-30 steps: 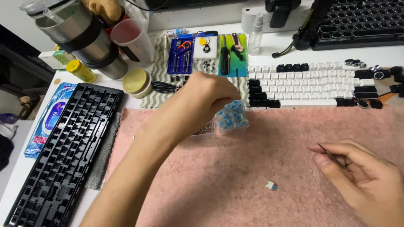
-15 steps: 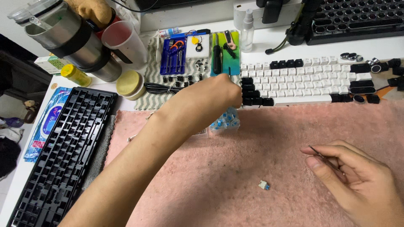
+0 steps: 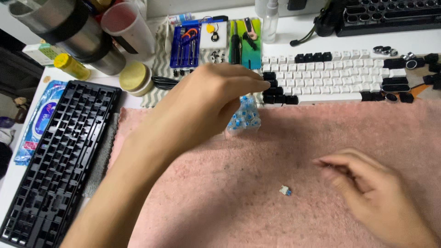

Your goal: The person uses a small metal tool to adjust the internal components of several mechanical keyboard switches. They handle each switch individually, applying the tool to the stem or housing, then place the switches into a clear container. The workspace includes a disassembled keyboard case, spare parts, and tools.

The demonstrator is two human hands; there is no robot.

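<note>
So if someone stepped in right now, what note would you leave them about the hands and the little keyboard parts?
Left hand: reaching across the pink mat, fingertips at the black keys of the white-and-black keyboard; grip contents hidden.
Right hand: low over the mat, fingers pinched; blurred, contents unclear.
Bag of blue switches: just under the left hand.
One loose switch: on the mat beside the right hand.
Empty black keyboard frame: far left, no switches fitted.

Empty black keyboard case (image 3: 55,156), steel tumbler (image 3: 73,32), blue tool kit (image 3: 185,45)
</note>
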